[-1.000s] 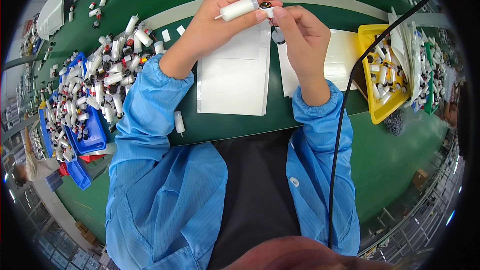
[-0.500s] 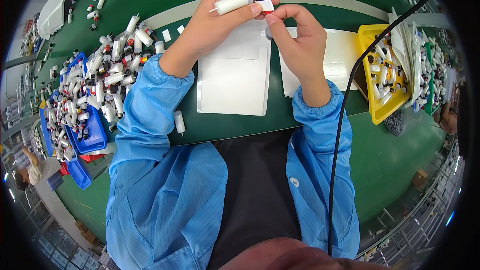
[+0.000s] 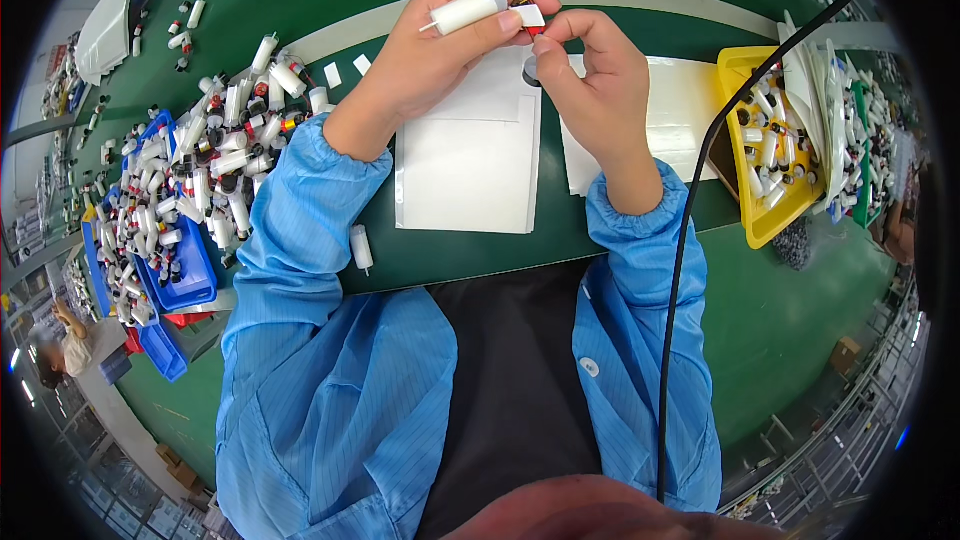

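My left hand (image 3: pixel 425 45) is closed around a white cylinder (image 3: pixel 466 12) with a thin pin at its left end and a clear grey collar at its right. Beyond the collar are a small dark and gold part and a white square tab (image 3: pixel 528 16) over a red piece (image 3: pixel 535 30). My right hand (image 3: pixel 600 75) pinches thumb and forefinger at the red piece's edge; what sits between the fingertips is hidden. Just below them shows a dark round disc (image 3: pixel 531 72). Under the hands lies a white sheet in a clear sleeve (image 3: pixel 465 175).
Many similar cylinders (image 3: pixel 230 160) heap over a blue tray (image 3: pixel 190 285) at left. One loose cylinder (image 3: pixel 361 248) lies near the front edge. At right stand a yellow bin (image 3: pixel 760 230) of parts and more white sheets (image 3: pixel 685 115). A black cable (image 3: pixel 680 270) crosses the view.
The cylinder has shifted slightly right and down in my left hand. More of the dark disc shows below my right fingertips. Both hands stay together in the same place.
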A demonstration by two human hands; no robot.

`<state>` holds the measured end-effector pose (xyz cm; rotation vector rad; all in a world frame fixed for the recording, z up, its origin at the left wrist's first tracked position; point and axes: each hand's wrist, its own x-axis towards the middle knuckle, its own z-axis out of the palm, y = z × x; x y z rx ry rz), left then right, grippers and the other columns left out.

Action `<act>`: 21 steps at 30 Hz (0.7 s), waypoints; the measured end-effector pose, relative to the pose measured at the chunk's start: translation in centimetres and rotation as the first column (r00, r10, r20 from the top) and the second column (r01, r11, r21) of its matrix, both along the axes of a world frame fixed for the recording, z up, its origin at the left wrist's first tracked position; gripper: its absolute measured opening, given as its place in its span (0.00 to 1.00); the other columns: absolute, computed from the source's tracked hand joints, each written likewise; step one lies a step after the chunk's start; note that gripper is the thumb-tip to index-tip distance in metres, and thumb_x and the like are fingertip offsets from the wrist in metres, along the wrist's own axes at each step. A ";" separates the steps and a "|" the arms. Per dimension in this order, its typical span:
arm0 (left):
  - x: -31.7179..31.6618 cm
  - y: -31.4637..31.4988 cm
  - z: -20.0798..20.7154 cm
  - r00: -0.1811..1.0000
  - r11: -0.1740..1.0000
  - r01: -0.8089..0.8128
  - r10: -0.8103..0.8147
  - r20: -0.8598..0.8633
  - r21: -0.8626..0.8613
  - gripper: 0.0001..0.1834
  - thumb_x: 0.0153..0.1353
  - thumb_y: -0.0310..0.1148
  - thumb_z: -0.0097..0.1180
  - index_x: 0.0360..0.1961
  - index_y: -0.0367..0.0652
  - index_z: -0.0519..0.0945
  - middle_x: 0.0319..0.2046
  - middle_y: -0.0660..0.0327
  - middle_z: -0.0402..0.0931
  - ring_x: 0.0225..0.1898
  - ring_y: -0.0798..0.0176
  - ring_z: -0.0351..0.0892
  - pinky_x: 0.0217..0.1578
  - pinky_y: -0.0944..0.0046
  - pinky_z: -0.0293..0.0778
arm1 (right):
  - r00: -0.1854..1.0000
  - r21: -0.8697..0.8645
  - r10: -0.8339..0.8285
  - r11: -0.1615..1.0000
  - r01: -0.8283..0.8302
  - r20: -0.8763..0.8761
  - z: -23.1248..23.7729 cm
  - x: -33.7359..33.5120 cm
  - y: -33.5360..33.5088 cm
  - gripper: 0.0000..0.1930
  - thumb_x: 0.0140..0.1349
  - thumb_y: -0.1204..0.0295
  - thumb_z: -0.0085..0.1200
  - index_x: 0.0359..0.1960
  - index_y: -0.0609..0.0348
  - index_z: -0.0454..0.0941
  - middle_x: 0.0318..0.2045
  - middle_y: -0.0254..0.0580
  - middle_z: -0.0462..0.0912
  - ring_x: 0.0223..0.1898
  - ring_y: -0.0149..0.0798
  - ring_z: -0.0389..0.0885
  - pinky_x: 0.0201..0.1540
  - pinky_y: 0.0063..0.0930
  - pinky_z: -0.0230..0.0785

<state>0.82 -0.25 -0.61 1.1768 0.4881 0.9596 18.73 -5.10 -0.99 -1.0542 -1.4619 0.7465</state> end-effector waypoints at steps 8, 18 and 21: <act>0.3 -0.1 -0.3 0.998 0.999 -0.041 0.042 -0.047 0.026 0.19 0.70 0.29 0.55 0.60 0.38 0.73 0.53 0.50 0.79 0.55 0.59 0.79 0.59 0.61 0.75 | 0.999 0.106 -0.012 0.994 0.008 0.032 -0.5 0.1 0.3 0.04 0.56 0.78 0.62 0.32 0.63 0.80 0.27 0.37 0.83 0.31 0.29 0.79 0.37 0.23 0.72; 0.1 -0.4 -0.1 0.990 0.986 0.014 0.009 -0.142 0.164 0.21 0.71 0.28 0.51 0.64 0.37 0.69 0.55 0.50 0.78 0.57 0.61 0.77 0.59 0.62 0.75 | 0.930 -0.217 0.114 0.956 -0.198 -0.349 -0.2 0.6 0.2 0.10 0.65 0.70 0.62 0.29 0.64 0.82 0.28 0.33 0.84 0.32 0.26 0.78 0.39 0.20 0.69; -0.1 -0.7 0.3 0.982 0.995 0.060 -0.044 -0.185 0.078 0.25 0.71 0.27 0.50 0.68 0.39 0.65 0.58 0.51 0.75 0.59 0.61 0.76 0.59 0.63 0.74 | 0.788 -0.212 0.182 0.906 -0.367 -0.589 -0.8 0.7 1.1 0.11 0.65 0.69 0.62 0.27 0.62 0.80 0.30 0.33 0.84 0.35 0.26 0.78 0.44 0.19 0.67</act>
